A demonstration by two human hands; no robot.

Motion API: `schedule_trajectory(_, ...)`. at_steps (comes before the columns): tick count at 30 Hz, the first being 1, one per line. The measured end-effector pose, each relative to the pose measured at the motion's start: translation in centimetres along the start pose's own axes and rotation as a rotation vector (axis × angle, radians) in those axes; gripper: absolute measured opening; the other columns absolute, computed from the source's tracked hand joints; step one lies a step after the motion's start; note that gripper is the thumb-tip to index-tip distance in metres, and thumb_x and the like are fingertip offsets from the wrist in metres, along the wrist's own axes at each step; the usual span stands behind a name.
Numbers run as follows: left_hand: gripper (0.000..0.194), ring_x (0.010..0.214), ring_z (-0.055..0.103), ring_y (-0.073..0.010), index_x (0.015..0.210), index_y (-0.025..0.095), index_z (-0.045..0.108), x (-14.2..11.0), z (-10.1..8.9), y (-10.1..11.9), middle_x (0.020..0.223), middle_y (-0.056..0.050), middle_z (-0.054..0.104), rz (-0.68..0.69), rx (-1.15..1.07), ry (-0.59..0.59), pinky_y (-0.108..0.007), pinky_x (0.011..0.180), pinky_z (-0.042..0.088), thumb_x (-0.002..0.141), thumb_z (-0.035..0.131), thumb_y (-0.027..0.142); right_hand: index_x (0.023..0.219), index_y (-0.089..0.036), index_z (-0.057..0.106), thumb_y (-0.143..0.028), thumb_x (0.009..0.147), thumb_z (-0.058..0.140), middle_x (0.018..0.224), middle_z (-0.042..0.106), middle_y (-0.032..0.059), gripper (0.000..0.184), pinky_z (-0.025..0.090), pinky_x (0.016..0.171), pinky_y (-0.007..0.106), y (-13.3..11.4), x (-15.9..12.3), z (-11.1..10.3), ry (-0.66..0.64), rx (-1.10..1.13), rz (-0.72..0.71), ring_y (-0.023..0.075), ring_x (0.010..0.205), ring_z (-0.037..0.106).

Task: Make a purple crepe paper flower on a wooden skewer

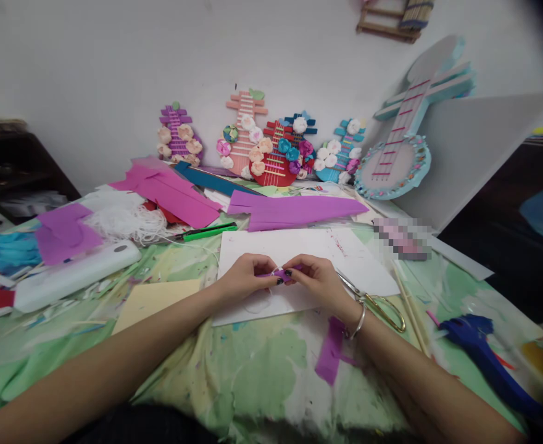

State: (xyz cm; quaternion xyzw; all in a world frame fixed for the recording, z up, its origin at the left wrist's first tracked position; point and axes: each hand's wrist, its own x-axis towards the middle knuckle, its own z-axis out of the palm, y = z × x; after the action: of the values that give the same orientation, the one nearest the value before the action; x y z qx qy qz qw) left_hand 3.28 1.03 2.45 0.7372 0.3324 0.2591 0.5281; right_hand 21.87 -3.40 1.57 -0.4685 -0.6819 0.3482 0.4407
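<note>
My left hand (252,277) and my right hand (313,277) meet over a white sheet (359,265) on the table. Between them they pinch a small piece of purple crepe paper (278,275), with white string around it. A loop of the string (260,307) hangs down onto the sheet. Both hands are closed on the paper, thumbs on the near side. Beside my right wrist lie gold-handled scissors (382,311), partly behind the hand. A purple paper strip (331,354) rests on the cloth below my right wrist.
Several decorated paper guitars (278,163) lean on the wall. Purple crepe paper (299,211), pink crepe paper (169,191) and tangled white string (126,219) lie behind my hands. A green cutter (209,231) is left of the sheet. A blue glue gun (489,357) lies at the right.
</note>
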Motion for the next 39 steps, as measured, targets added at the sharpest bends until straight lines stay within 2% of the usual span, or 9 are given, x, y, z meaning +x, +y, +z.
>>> schedule_trajectory(5, 0.010, 0.056, 0.053, -0.0085, 0.075, 0.010, 0.062, 0.1, -0.1, -0.4, 0.065, 0.000, 0.059, 0.042, 0.011, 0.004, -0.019, 0.052, 0.040, 0.070, 0.062, 0.019, 0.087, -0.017, 0.065, -0.019, 0.082, 0.052, 0.077, 0.068, 0.0027, 0.014, 0.049, 0.066, 0.025, -0.5, 0.2, 0.1, -0.019, -0.041, -0.030, 0.0138, 0.070, 0.065)
schedule_trajectory(9, 0.016, 0.053, 0.058, -0.0100, 0.077, 0.012, 0.055, 0.2, -0.2, -0.4, 0.067, -0.002, 0.063, -0.020, -0.121, 0.025, -0.021, 0.052, 0.044, 0.072, 0.062, 0.025, 0.092, -0.018, 0.064, -0.022, 0.079, 0.055, 0.082, 0.068, 0.0033, 0.016, 0.046, 0.069, 0.026, -1.8, 0.6, -3.5, 0.070, -0.414, -0.004, 0.0144, 0.072, 0.062)
schedule_trajectory(11, 0.021, 0.052, 0.060, -0.0114, 0.081, 0.014, 0.050, 0.3, -0.3, -0.5, 0.071, -0.004, 0.066, -0.038, -0.198, 0.030, -0.022, 0.051, 0.044, 0.075, 0.061, 0.030, 0.079, -0.017, 0.063, -0.022, 0.073, 0.061, 0.075, 0.067, 0.0034, 0.009, 0.044, 0.064, 0.026, -2.6, 0.4, -6.6, 0.119, -0.715, 0.133, 0.0160, 0.069, 0.061)
schedule_trajectory(15, 0.023, 0.048, 0.055, -0.0098, 0.085, 0.016, 0.047, 0.3, -0.5, -0.6, 0.072, -0.003, 0.066, -0.028, -0.199, 0.056, -0.020, 0.048, 0.039, 0.076, 0.060, 0.033, 0.069, -0.016, 0.063, -0.012, 0.060, 0.062, 0.053, 0.062, 0.0024, 0.009, 0.039, 0.052, 0.025, -3.6, -1.0, -11.0, -0.221, -1.049, 0.629, 0.0180, 0.057, 0.060)
schedule_trajectory(18, 0.024, 0.051, 0.050, -0.0084, 0.083, 0.015, 0.050, 0.2, -0.7, -0.3, 0.069, 0.001, 0.060, -0.015, -0.117, 0.111, -0.020, 0.049, 0.037, 0.070, 0.066, 0.028, 0.081, -0.015, 0.063, -0.009, 0.053, 0.064, 0.056, 0.062, 0.0026, 0.028, 0.037, 0.046, 0.024, -3.7, -1.7, -11.0, -0.408, -1.059, 0.802, 0.0178, 0.051, 0.060)
schedule_trajectory(23, 0.029, 0.059, 0.046, -0.0091, 0.082, 0.013, 0.057, -0.1, -0.8, 0.1, 0.069, 0.003, 0.053, 0.000, -0.099, 0.102, -0.019, 0.054, 0.033, 0.063, 0.073, 0.028, 0.078, -0.015, 0.062, -0.011, 0.051, 0.063, 0.057, 0.061, 0.0056, 0.027, 0.036, 0.048, 0.026, -4.3, -1.4, -8.6, -0.445, -1.231, 0.809, 0.0198, 0.053, 0.060)
schedule_trajectory(26, 0.035, 0.048, 0.037, -0.0060, 0.087, 0.014, 0.058, 0.1, -0.9, 0.1, 0.065, 0.003, 0.049, -0.088, -0.327, 0.119, -0.019, 0.045, 0.025, 0.069, 0.068, 0.042, 0.074, -0.015, 0.063, -0.013, 0.049, 0.062, 0.064, 0.063, 0.0086, 0.025, 0.036, 0.049, 0.027, -4.1, -1.4, -8.3, -0.456, -1.262, 0.782, 0.0229, 0.059, 0.062)
schedule_trajectory(31, 0.034, 0.048, 0.043, -0.0079, 0.080, 0.011, 0.059, 0.5, -1.1, 0.4, 0.067, -0.002, 0.052, -0.199, -0.814, 0.195, -0.020, 0.043, 0.032, 0.082, 0.048, 0.043, 0.081, -0.018, 0.064, -0.022, 0.054, 0.062, 0.079, 0.065, 0.0083, 0.028, 0.035, 0.052, 0.026, -3.4, -1.6, -9.7, -0.372, -1.144, 0.607, 0.0236, 0.071, 0.060)
schedule_trajectory(39, 0.024, 0.056, 0.055, -0.0106, 0.098, 0.009, 0.064, 0.7, -1.2, 0.1, 0.065, -0.005, 0.061, -0.092, -0.815, 0.269, -0.019, 0.051, 0.042, 0.077, 0.053, 0.009, 0.102, -0.017, 0.057, -0.035, 0.073, 0.061, 0.077, 0.064, 0.0060, 0.035, 0.041, 0.051, 0.023, -3.6, -0.8, -10.3, -0.177, -0.247, 0.319, 0.0170, 0.067, 0.061)
